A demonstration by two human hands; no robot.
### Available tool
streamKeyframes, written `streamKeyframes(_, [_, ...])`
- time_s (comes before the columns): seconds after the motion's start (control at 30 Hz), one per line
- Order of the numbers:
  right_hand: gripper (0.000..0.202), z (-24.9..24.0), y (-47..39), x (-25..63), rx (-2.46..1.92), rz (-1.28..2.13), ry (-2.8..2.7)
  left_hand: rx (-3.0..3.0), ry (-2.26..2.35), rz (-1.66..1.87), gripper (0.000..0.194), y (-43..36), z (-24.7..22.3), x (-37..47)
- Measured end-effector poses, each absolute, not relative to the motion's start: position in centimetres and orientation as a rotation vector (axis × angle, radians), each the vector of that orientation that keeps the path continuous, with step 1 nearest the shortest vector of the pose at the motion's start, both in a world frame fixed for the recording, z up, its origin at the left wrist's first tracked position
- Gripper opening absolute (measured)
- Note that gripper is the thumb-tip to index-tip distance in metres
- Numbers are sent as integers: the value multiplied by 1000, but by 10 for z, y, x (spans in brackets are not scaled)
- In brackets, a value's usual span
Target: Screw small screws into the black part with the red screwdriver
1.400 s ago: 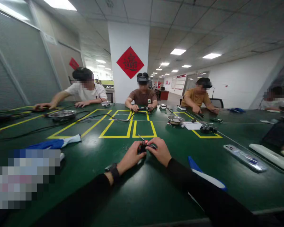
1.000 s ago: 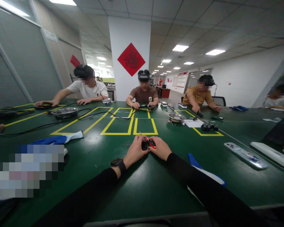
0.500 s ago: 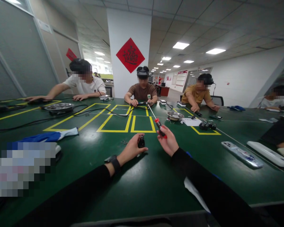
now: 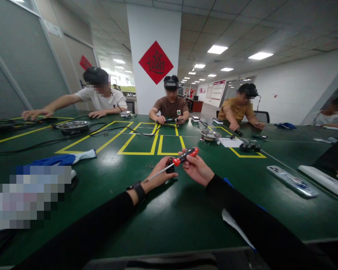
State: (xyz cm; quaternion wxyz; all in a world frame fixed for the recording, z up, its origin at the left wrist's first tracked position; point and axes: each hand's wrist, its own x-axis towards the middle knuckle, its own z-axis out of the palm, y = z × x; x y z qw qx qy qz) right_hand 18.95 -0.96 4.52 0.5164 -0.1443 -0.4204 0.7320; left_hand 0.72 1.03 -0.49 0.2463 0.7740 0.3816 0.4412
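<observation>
Gripping a red-and-black screwdriver in our right hand, we angle its shaft across our left hand in the head view; contact is unclear. Our left fingers close around a small black part over the green table, beside scattered small metal pieces. Beyond sit a metal bowl and white paper.

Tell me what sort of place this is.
Probably a shared workroom in an office: yellow-taped zones on the long green table, people in headsets seated across it, and a screwdriver in the right hand.
</observation>
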Motion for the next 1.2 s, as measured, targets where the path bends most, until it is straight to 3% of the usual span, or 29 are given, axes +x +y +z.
streamKeyframes(0.07, [19,44,-11,188,-391,1819,-1036,2118,996,1197,56,10,-4,7])
streamKeyframes(0.2, [34,41,-14,182,-486,1915,-990,2136,978,1187,47,6,-2,7])
streamKeyframes(0.4, [24,42,-17,181,-444,1881,-939,2224,969,1156,42,4,-1,5])
streamKeyframes(0.57, [22,40,-8,185,-503,1712,-965,2182,965,1106,30,2,2,5])
streamKeyframes(0.67, [28,39,-5,187,-490,1560,-963,2145,965,1088,34,1,2,5])
streamKeyframes(0.93, [21,50,-26,183,-452,1132,-1278,2137,951,1056,29,1,5,5])
streamKeyframes(1.2, [21,41,-37,173,-483,925,-1481,2179,1033,1037,28,1,3,5])
